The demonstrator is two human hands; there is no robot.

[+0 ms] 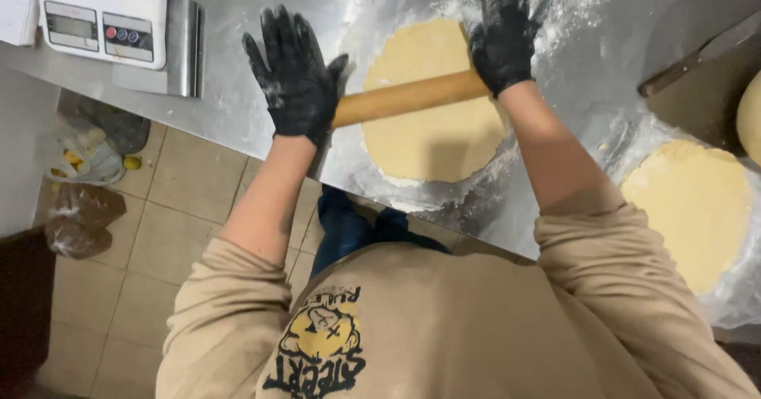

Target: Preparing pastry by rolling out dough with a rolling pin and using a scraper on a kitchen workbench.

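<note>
A wooden rolling pin (408, 98) is laid across a flat round of pale yellow dough (432, 106) in the upper middle of the frame, on a steel worktable (238, 90) dusted with flour. The left hand (295, 78), in a black glove, is spread flat with fingers splayed and pressed palm-down on the pin's left end, nothing being clasped. The right hand (501, 38), also gloved in black, is laid open over the pin's right end at the dough's upper right edge, fingers extended toward the top of the frame. Palms rather than fists seem to be used so the pin can turn freely beneath them while weight is put on it from above. Flour (571, 3) is scattered thickest at the upper right, likely so the dough is kept from sticking. A second flattened dough round (697, 209) is set aside at the right edge on a clear plastic sheet (737, 304), well apart from the one under the pin. A white kitchen scale (103, 15) is seen at the upper left, with a metal bench scraper (178, 50) just beside it. A dark-handled utensil (690, 62) is seen at the upper right; its kind cannot be told. Plastic bags (83, 157) lie on the tiled floor (174, 232) at the left.
</note>
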